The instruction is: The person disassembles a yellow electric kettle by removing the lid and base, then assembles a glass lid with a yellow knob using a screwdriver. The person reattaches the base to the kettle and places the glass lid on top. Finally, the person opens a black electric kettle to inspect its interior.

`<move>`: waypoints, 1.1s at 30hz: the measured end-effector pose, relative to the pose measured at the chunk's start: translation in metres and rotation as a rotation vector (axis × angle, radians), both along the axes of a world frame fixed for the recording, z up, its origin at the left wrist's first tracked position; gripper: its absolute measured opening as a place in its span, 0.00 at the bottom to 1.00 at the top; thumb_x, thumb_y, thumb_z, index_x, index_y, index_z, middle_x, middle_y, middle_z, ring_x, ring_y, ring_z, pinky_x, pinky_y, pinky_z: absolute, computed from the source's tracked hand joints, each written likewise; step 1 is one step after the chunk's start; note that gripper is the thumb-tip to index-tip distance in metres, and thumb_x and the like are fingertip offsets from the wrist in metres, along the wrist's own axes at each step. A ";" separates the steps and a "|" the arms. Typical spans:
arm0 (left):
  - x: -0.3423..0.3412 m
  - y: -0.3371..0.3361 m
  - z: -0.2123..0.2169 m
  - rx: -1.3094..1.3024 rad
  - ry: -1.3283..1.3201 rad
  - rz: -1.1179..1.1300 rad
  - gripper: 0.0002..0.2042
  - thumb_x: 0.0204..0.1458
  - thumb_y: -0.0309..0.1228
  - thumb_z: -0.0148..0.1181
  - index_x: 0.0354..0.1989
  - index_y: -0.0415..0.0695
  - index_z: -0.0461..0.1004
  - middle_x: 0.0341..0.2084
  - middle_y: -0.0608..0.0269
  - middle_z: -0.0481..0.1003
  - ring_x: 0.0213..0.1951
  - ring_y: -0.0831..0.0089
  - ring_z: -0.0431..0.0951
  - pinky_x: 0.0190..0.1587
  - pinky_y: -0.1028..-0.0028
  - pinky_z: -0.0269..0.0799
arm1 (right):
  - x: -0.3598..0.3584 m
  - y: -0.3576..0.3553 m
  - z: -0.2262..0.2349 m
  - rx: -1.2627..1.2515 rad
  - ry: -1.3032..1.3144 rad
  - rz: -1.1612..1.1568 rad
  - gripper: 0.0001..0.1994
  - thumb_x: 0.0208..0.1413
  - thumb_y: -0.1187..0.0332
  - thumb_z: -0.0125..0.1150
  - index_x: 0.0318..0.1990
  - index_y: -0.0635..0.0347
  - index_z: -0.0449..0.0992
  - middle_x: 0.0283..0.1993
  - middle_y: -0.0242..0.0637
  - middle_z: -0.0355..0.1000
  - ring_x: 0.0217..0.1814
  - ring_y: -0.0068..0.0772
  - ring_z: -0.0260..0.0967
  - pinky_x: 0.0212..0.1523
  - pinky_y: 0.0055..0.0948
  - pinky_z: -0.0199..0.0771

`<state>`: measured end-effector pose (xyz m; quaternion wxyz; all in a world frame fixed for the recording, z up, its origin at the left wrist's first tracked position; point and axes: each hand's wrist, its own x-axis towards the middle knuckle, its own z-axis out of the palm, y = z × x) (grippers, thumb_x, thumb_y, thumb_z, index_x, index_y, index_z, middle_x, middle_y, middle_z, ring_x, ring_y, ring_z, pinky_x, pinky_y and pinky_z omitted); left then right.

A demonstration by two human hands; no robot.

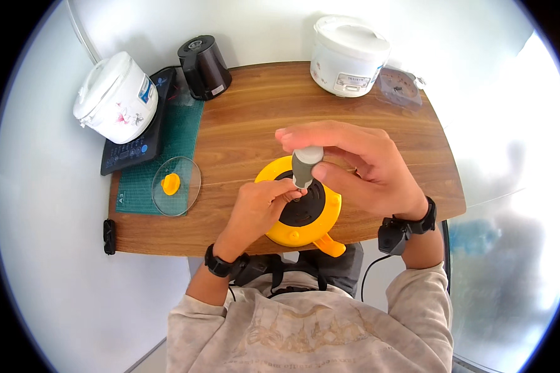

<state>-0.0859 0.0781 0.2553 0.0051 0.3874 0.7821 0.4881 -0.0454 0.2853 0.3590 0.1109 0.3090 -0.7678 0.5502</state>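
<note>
A yellow pot (328,214) with a round black underside and a yellow handle lies upside down near the table's front edge. Over its middle stands a screwdriver (304,165), with a grey-green handle and a pale grey end; its shaft and tip are hidden. My left hand (262,202) pinches the screwdriver low down, close to the pot's underside. Thumb and fingers of my right hand (370,165) hold the upper handle from the right, the fingers stretched out past it.
To the left, a glass lid (183,174) with a yellow knob lies on a green cutting mat (137,196). A white rice cooker (121,102) rests on a black induction hob (118,155). Behind are a dark kettle (205,68), another rice cooker (348,59) and a clear plastic tray (399,87).
</note>
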 end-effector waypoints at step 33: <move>0.001 -0.005 -0.009 -0.135 0.126 -0.008 0.08 0.56 0.24 0.58 0.43 0.46 0.78 0.37 0.53 0.80 0.42 0.50 0.80 0.42 0.60 0.77 | -0.001 -0.003 -0.004 0.046 0.160 0.087 0.23 0.51 0.73 0.70 0.56 0.56 0.75 0.45 0.37 0.76 0.41 0.39 0.75 0.43 0.31 0.79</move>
